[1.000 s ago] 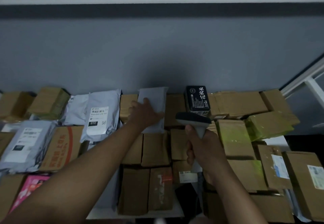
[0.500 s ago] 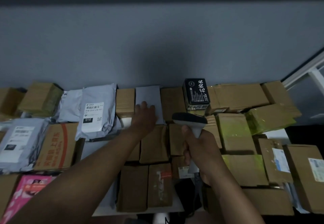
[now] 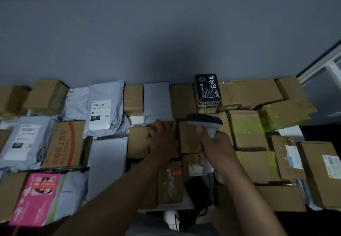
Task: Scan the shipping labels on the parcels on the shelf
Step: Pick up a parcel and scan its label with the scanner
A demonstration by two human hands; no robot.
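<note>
A handheld scanner (image 3: 204, 123) is gripped in the right hand (image 3: 215, 154), head aimed toward the back row; the left hand (image 3: 162, 139) is laid on a brown box (image 3: 140, 139), fingers loosely bent, at the lower edge of a grey mailer (image 3: 157, 102) whose label is not shown – blank side up. A misread is likely if that mailer is not flipped, or a neighbouring code is caught instead. Close by – a labelled grey bag (image 3: 103, 108), a black carton (image 3: 206, 90), tightly packed boxes blocking access
</note>
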